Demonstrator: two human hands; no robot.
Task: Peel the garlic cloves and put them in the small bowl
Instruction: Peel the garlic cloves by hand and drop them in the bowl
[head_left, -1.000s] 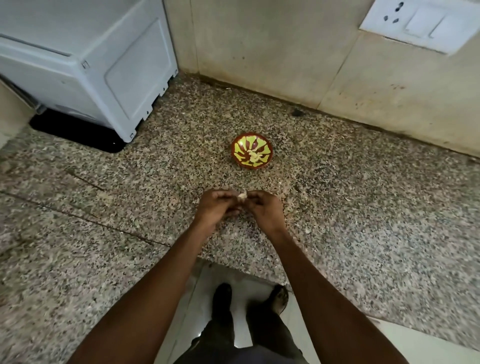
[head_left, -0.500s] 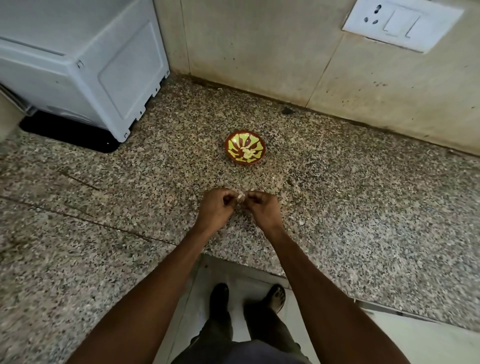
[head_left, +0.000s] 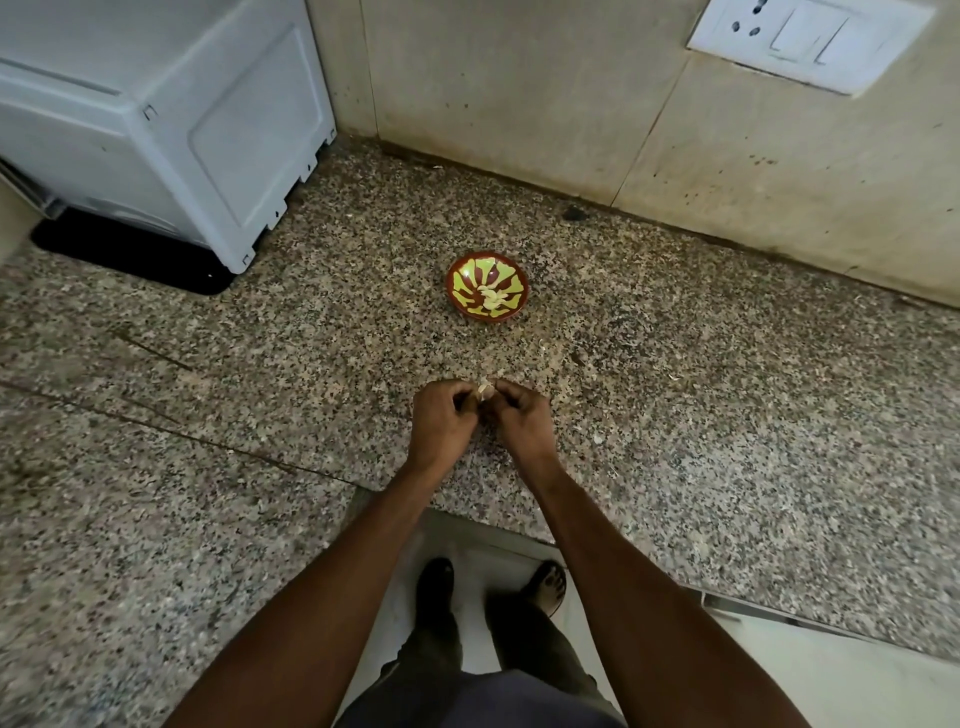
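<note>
A pale papery-skinned garlic clove (head_left: 485, 388) is being pinched between both hands, left hand (head_left: 442, 423) and right hand (head_left: 522, 423); peeled cloves (head_left: 492, 300) are already lying in the small red-and-yellow bowl (head_left: 460, 296).

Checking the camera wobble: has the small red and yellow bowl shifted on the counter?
No. The small red and yellow bowl keeps its place relative to the dark spot by the wall.

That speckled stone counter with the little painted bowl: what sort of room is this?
Most likely a home kitchen. A granite counter meets a tiled wall with a switch and socket plate, a white appliance stands in the corner, and both hands peel a garlic clove near the small bowl.
</note>
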